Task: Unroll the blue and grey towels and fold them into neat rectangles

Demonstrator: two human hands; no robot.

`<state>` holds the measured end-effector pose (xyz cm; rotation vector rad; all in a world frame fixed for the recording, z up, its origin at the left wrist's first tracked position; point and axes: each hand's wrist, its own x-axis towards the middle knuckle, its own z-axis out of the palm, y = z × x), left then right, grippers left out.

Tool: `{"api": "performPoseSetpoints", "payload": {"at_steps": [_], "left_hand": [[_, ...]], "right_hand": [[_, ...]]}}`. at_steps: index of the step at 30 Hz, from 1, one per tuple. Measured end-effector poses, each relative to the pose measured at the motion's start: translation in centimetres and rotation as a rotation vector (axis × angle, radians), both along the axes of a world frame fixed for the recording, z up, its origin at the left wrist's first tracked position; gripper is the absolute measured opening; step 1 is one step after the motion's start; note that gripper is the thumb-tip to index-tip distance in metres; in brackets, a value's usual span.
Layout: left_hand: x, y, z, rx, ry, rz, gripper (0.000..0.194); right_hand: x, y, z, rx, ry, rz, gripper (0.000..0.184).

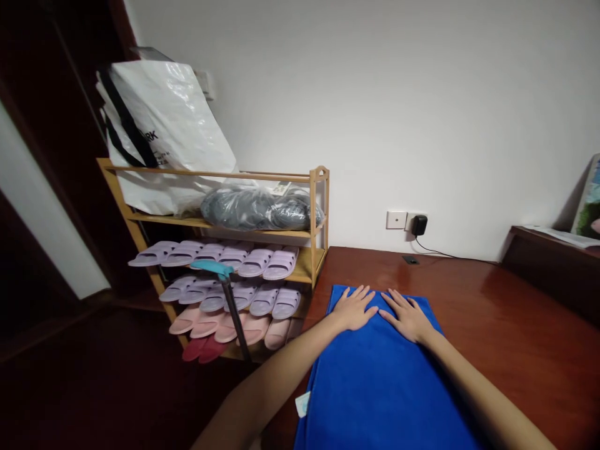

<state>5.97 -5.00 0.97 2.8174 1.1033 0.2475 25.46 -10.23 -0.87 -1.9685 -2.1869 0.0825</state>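
A folded blue cloth [379, 387], which looks like a towel, lies lengthwise on the brown wooden table [510, 337]. Near its far left corner my left hand [354, 309] rests flat, fingers spread. My right hand [407, 314] lies flat by the far right corner, its fingers also apart. Both palms press on the cloth and neither hand grips it. On the cloth's left edge a small white label [302, 404] sticks out. The near end of the cloth runs out of view at the bottom.
Left of the table stands a wooden shoe rack [313, 206] with several rows of slippers [281, 262], a plastic-wrapped grey bundle [262, 207] and a large white bag [173, 112]. A teal-topped pole [234, 312] leans before it. A black adapter [419, 225] is plugged into the wall.
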Motion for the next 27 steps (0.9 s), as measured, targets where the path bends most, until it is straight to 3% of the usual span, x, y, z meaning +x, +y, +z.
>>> {"api": "performPoseSetpoints", "payload": {"at_steps": [4, 9, 14, 18, 22, 27], "left_hand": [[-1.6, -1.7, 0.2, 0.054, -0.044, 0.051, 0.066], [-4.0, -3.6, 0.2, -0.04, 0.045, -0.003, 0.072], [-5.1, -5.6, 0.6, 0.008, -0.004, 0.069, 0.071], [-6.6, -7.5, 0.6, -0.036, 0.015, -0.072, 0.069], [-7.0, -8.3, 0.8, -0.026, 0.044, -0.079, 0.067], [-6.5, -8.3, 1.0, -0.001, 0.023, -0.206, 0.064]], "right_hand": [[-0.1, -2.4, 0.2, 0.021, 0.006, -0.052, 0.075], [-0.7, -5.7, -0.1, -0.028, -0.008, -0.06, 0.078], [-0.5, -7.5, 0.3, -0.028, 0.014, -0.079, 0.075], [0.1, -9.2, 0.0, -0.056, 0.014, -0.052, 0.069], [0.0, -10.2, 0.2, -0.024, -0.003, -0.041, 0.072], [-0.7, -10.9, 1.0, -0.041, -0.01, 0.156, 0.065]]}}
